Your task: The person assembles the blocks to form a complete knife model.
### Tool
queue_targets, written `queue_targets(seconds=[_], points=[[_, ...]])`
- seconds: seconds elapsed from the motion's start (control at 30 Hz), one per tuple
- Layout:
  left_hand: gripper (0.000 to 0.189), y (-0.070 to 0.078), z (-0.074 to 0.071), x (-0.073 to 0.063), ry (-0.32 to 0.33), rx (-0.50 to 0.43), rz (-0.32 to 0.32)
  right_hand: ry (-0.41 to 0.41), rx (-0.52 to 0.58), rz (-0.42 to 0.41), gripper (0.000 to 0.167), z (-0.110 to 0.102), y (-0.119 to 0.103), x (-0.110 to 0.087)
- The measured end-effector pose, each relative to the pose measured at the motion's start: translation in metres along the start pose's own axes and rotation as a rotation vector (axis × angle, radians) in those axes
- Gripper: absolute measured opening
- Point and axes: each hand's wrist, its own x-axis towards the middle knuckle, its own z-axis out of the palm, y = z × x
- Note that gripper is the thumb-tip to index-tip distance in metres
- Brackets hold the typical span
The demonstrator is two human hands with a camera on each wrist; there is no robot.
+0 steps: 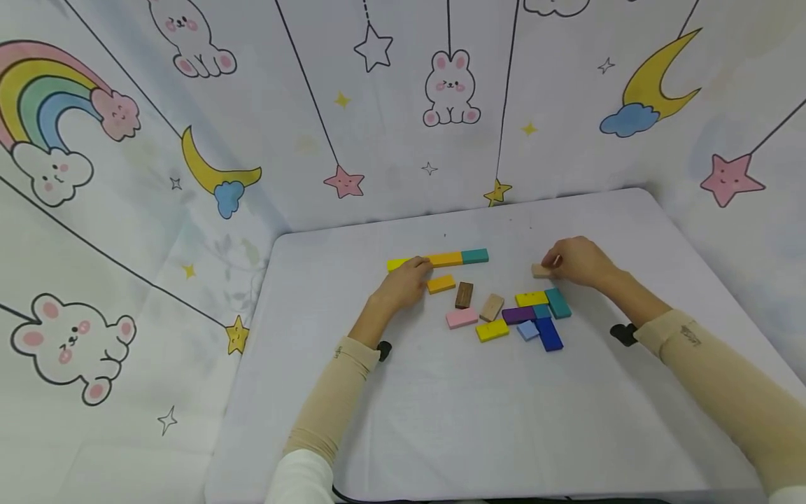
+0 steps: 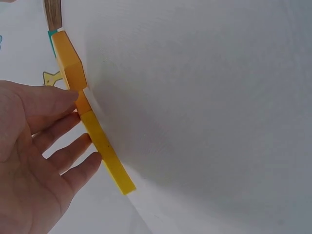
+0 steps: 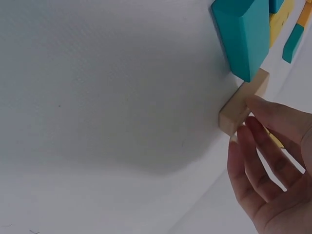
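I have the pale wooden block (image 1: pixel 538 271), right of the head frame's centre, pinched in my right grip (image 1: pixel 582 262), a yellow block (image 1: pixel 532 299) and a teal block (image 1: pixel 557 303) crowding just below, while loose blocks (image 1: pixel 492 307) litter the surface (image 1: pixel 441 406) toward my left grip (image 1: pixel 405 281), whose loosely spread fingers touch the block row (image 1: pixel 446 260) mid-frame.

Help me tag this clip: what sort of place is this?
Possibly a children's play corner, perhaps staged: a cartoon rabbit and a rainbow decorate the walls, and colored blocks lie on a white table.
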Motion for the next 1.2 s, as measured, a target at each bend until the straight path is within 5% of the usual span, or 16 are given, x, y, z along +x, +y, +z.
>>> queue_targets(seconds=[0.57,0.93,1.2], points=[[0.047,-0.001,-0.002,0.006,0.021,-0.040,-0.035,0.048,0.017,0.028,0.021,0.002,-0.019,0.035],[0.047,-0.005,0.004,-0.014,0.011,-0.030,-0.048,0.063,0.090,0.018,0.019,0.029,-0.043,0.049],[0.047,0.001,0.003,-0.012,0.028,-0.057,-0.015,0.085,0.102,0.037,0.017,0.031,-0.043,0.055]])
